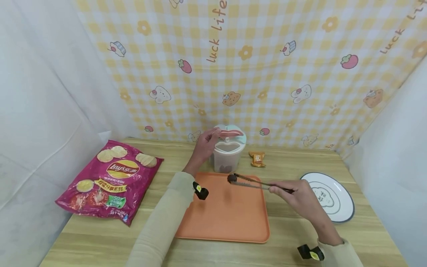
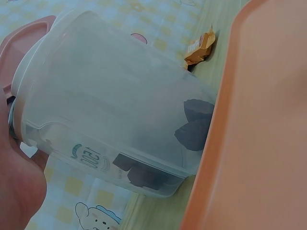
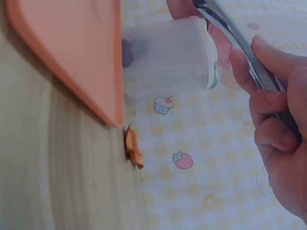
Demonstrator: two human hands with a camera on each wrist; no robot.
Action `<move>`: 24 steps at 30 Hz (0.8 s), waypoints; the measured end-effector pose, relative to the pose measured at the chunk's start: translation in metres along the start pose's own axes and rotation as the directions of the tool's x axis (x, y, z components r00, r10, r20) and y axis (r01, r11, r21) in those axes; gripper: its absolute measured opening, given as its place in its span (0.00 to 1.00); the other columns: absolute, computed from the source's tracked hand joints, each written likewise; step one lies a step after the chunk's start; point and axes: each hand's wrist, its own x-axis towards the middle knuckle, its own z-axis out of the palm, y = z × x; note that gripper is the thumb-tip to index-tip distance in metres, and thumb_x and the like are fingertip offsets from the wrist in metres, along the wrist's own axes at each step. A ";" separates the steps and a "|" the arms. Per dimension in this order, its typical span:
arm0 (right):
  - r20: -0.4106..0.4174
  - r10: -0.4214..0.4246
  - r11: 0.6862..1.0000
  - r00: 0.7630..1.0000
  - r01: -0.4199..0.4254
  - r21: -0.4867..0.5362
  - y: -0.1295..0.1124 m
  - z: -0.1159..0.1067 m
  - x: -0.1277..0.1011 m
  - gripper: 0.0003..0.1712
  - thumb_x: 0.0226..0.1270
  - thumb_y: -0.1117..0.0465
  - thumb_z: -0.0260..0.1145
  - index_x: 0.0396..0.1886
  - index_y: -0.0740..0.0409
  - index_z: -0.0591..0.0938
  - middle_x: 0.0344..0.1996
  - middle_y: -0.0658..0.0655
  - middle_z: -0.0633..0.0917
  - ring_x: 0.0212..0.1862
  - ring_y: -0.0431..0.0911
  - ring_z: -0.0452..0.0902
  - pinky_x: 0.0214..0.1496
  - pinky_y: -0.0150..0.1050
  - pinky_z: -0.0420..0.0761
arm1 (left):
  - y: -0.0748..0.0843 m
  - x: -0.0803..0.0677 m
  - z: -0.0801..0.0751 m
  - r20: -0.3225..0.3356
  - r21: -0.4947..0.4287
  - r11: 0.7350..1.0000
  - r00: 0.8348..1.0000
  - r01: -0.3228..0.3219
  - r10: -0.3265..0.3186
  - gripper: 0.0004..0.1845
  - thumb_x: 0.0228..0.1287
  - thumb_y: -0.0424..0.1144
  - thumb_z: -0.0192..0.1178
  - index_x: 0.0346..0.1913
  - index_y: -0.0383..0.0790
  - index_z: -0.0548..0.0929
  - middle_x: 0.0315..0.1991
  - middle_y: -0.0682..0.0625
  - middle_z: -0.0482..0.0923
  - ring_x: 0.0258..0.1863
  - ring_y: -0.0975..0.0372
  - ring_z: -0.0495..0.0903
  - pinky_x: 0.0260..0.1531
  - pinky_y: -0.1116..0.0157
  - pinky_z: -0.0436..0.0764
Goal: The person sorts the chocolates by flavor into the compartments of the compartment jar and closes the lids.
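Observation:
A clear plastic container [image 1: 227, 159] with a mint-and-white lid stands behind the orange tray [image 1: 230, 215]. Its pink lid flap [image 1: 231, 133] is raised above an uncovered opening, and my left hand [image 1: 205, 146] pinches the flap's left end. Dark pieces [image 2: 194, 124] lie at the container's bottom. Metal tongs [image 1: 253, 181] are gripped in my right hand [image 1: 300, 198], their tips pointing left. Between those tips sits a small dark brown piece [image 1: 231, 178], held over the tray's far part. What kind of food it is cannot be told.
A magenta Lay's chip bag [image 1: 113, 181] lies on the left of the wooden table. An orange-wrapped snack [image 1: 257, 158] rests right of the container. On the right is a white plate [image 1: 343, 202] with a dark rim. A checked cloth [image 1: 267, 81] hangs behind.

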 end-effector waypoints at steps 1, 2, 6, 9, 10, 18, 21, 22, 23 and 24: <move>-0.021 -0.006 1.000 1.000 0.006 -0.005 -0.001 0.001 0.004 0.14 0.59 0.77 0.74 0.43 0.64 0.92 0.27 0.47 0.89 0.16 0.29 0.59 0.15 0.27 0.62 | 0.000 0.000 0.000 0.000 -0.003 1.000 1.000 -0.001 0.001 0.22 0.81 0.51 0.53 0.44 0.36 0.89 0.65 0.46 0.78 0.68 0.56 0.72 0.69 0.55 0.67; -0.044 -0.009 1.000 0.999 0.009 -0.016 -0.001 0.002 0.007 0.14 0.58 0.78 0.74 0.43 0.64 0.92 0.26 0.46 0.88 0.16 0.29 0.57 0.14 0.28 0.61 | 0.000 0.000 0.000 0.000 -0.009 1.000 1.000 -0.005 0.005 0.22 0.81 0.50 0.53 0.44 0.36 0.89 0.65 0.46 0.79 0.67 0.56 0.72 0.68 0.55 0.68; -0.142 0.006 0.999 0.990 -0.013 -0.047 -0.006 0.006 0.022 0.12 0.61 0.76 0.74 0.44 0.63 0.92 0.26 0.52 0.89 0.16 0.31 0.56 0.15 0.31 0.60 | 0.001 0.000 0.000 0.000 -0.022 1.000 1.000 -0.011 0.011 0.21 0.81 0.49 0.54 0.45 0.35 0.89 0.64 0.45 0.79 0.67 0.56 0.73 0.67 0.55 0.69; -0.197 0.036 0.997 0.980 -0.049 -0.065 -0.010 0.008 0.032 0.11 0.64 0.71 0.74 0.45 0.59 0.92 0.31 0.55 0.91 0.15 0.32 0.57 0.15 0.31 0.59 | 0.000 0.000 0.000 0.007 -0.026 0.999 1.000 -0.027 0.027 0.21 0.81 0.48 0.54 0.43 0.34 0.89 0.62 0.45 0.80 0.65 0.56 0.74 0.66 0.55 0.70; -0.210 0.038 0.996 0.977 -0.054 -0.072 -0.010 0.009 0.035 0.11 0.65 0.70 0.74 0.46 0.58 0.92 0.32 0.54 0.91 0.14 0.32 0.55 0.15 0.32 0.59 | 0.000 0.000 0.000 0.009 -0.025 0.999 0.999 -0.031 0.031 0.21 0.82 0.48 0.54 0.42 0.34 0.89 0.62 0.45 0.80 0.65 0.57 0.74 0.66 0.56 0.70; -0.280 0.021 0.988 0.960 -0.063 -0.142 -0.005 0.019 0.054 0.09 0.67 0.64 0.75 0.45 0.58 0.92 0.31 0.51 0.91 0.12 0.33 0.53 0.11 0.32 0.56 | 0.000 0.000 0.000 0.009 -0.010 0.999 0.999 -0.043 0.043 0.21 0.82 0.48 0.53 0.41 0.35 0.89 0.62 0.44 0.80 0.68 0.56 0.72 0.69 0.56 0.67; -0.289 0.042 0.987 0.956 -0.085 -0.138 -0.005 0.024 0.057 0.09 0.67 0.63 0.75 0.45 0.57 0.93 0.30 0.51 0.91 0.12 0.34 0.55 0.12 0.33 0.57 | 0.000 0.001 0.000 0.007 -0.018 0.999 0.999 -0.050 0.051 0.21 0.82 0.47 0.53 0.41 0.34 0.89 0.63 0.42 0.79 0.68 0.55 0.72 0.69 0.56 0.67; -0.291 0.053 0.986 0.955 -0.095 -0.134 -0.005 0.025 0.058 0.09 0.67 0.62 0.75 0.45 0.57 0.93 0.31 0.51 0.91 0.12 0.34 0.57 0.12 0.32 0.57 | -0.001 0.001 0.000 0.007 -0.023 0.998 0.999 -0.053 0.053 0.21 0.82 0.47 0.53 0.41 0.33 0.89 0.63 0.42 0.79 0.68 0.55 0.72 0.69 0.56 0.67; -0.290 0.065 0.986 0.955 -0.106 -0.128 -0.005 0.026 0.058 0.09 0.67 0.62 0.75 0.45 0.57 0.93 0.31 0.51 0.91 0.13 0.35 0.57 0.12 0.32 0.57 | -0.001 0.001 0.000 0.007 -0.022 0.998 0.998 -0.054 0.054 0.21 0.82 0.47 0.53 0.41 0.33 0.89 0.62 0.42 0.80 0.67 0.55 0.73 0.68 0.56 0.68; -0.290 0.075 0.986 0.954 -0.115 -0.123 -0.006 0.027 0.058 0.09 0.67 0.61 0.75 0.45 0.56 0.93 0.32 0.51 0.91 0.13 0.35 0.57 0.12 0.32 0.57 | -0.001 0.001 0.000 0.006 -0.024 0.998 0.999 -0.053 0.053 0.21 0.82 0.47 0.53 0.41 0.34 0.89 0.61 0.43 0.80 0.66 0.56 0.73 0.68 0.56 0.68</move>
